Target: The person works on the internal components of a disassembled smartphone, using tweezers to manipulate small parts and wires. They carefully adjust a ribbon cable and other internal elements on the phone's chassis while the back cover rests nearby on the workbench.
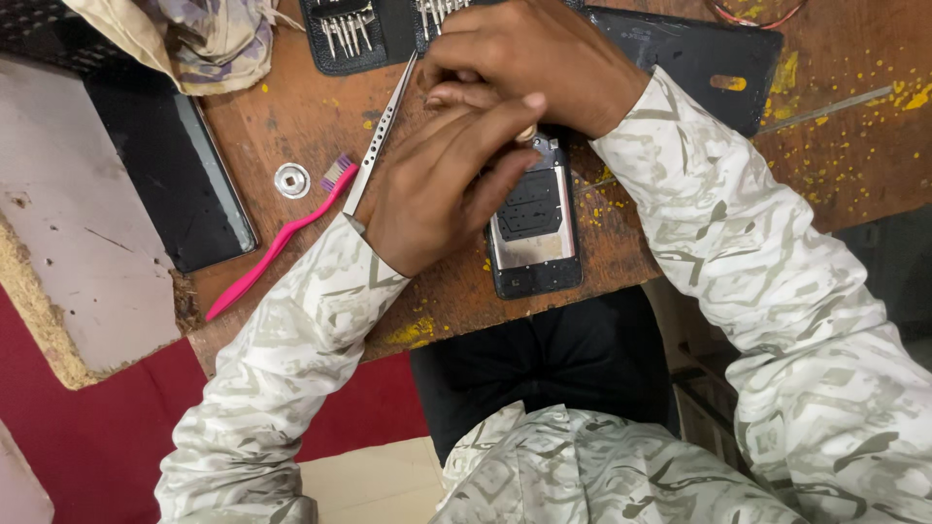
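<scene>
We work on an opened phone [534,228] at the tabletop [621,262] centre.
Back cover [680,58] lies off at one o'clock; left hand [442,189] rests narrowed on the phone, right hand [534,58] pinches a small tool; internals remain in place.

Head camera looks steeply down, close over the wooden table [311,107].

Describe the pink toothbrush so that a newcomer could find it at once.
Start at the wooden table and look left of the left hand. The pink toothbrush lies slanted between the tweezers and a dark tablet, beside a metal washer. Nothing else there is bright pink.
</scene>
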